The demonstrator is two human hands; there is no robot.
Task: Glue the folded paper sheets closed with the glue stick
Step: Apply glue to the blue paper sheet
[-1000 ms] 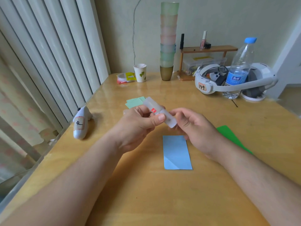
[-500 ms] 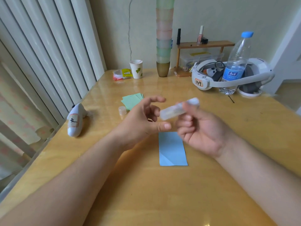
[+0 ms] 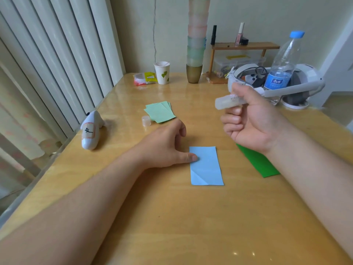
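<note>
A folded light blue paper sheet [image 3: 206,166] lies flat in the middle of the wooden table [image 3: 172,217]. My left hand [image 3: 168,146] rests on the table beside it, its thumb touching the sheet's left edge. My right hand [image 3: 252,121] is raised above the table to the right and grips the translucent glue stick [image 3: 228,101], which lies about level with its tip pointing left. The stick's small cap [image 3: 146,120] stands on the table to the far left. A stack of pale green folded sheets [image 3: 160,111] lies beyond it. A dark green sheet [image 3: 257,163] is partly hidden under my right wrist.
A white bottle-shaped object [image 3: 89,131] lies at the table's left edge by the blinds. At the back stand a paper cup [image 3: 162,72], a snack packet [image 3: 145,78], a tall stack of cups [image 3: 195,44], a small wooden shelf [image 3: 244,46], a headset [image 3: 277,81] and a water bottle [image 3: 282,64].
My left hand has let go of the glue stick and dropped to the table beside the blue sheet. My right hand has lifted the stick up and to the right.
</note>
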